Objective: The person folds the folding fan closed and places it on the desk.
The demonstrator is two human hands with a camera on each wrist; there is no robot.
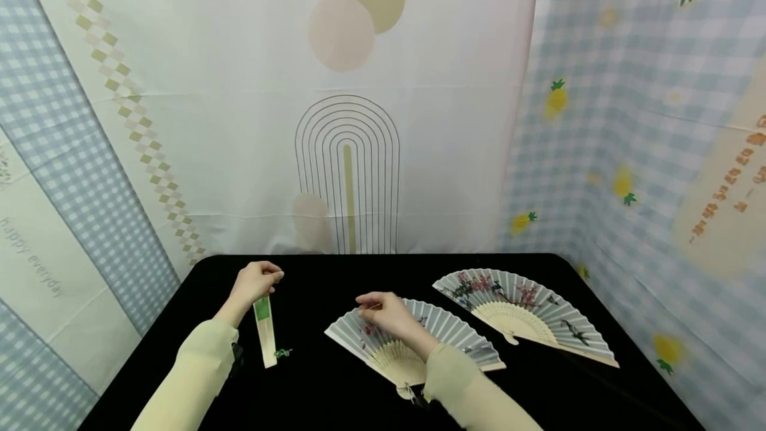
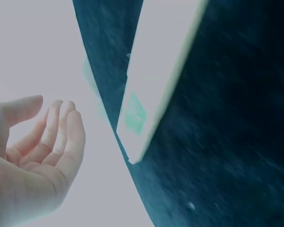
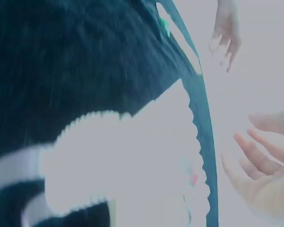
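Observation:
A folded fan with a green leaf and pale ribs lies on the left of the black table. Over its far end hovers my left hand, fingers loosely bent; the left wrist view shows this hand apart from the folded fan. Nearer the middle, a spread fan with pink blossom lies flat. My right hand is above it and hides part of its leaf. In the right wrist view the relaxed right hand holds nothing, clear of the overexposed spread fan.
A second spread fan, painted with blossoms and a bird, lies at the right. A green tassel sits beside the folded fan. Behind the black table hangs a white patterned cloth, with checked cloth along the right.

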